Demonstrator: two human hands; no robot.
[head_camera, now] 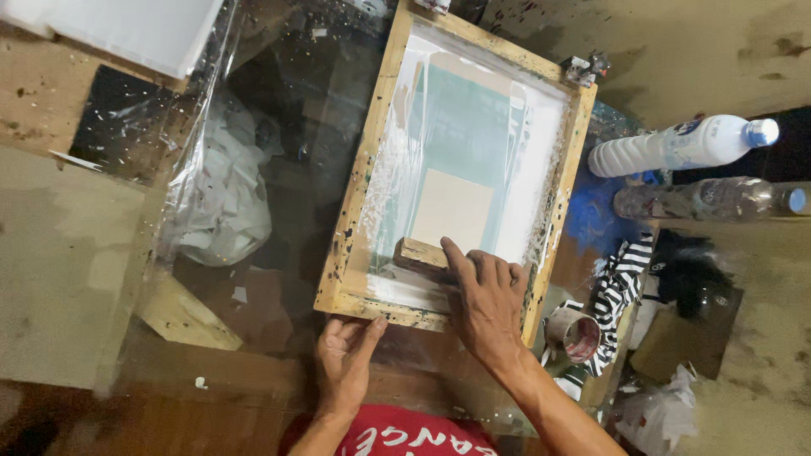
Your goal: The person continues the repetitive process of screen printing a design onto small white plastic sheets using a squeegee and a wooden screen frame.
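The wooden squeegee is sitting at the near end of the screen frame, and the right hand is pressing on it, with the fingers lying flat and closed over its top and the thumb hidden behind. The mesh in front of this hand is showing a long wet band of white ink, smeared from the far end down to the squeegee, so I am judging that the pull across the screen is almost complete; only the last short part at the near rail is left. The pale square just beyond the fingers is looking clean compared with the white ink beside it. I cannot tell if anything is printed below the mesh.

The left hand is resting half open, fingertips and thumb against the near rail of the frame, holding nothing but steadying it on the glass desk.

To the right of the right hand, a small tin can with a reddish inside is standing beside a striped black-and-white cloth. Further out on that side, a white plastic bottle with a blue cap is lying on its side, carrying a small blue and red label near the shoulder, and a clear bottle is lying next to it. Far to the left of the left hand, crumpled white paper is lying under the glass.
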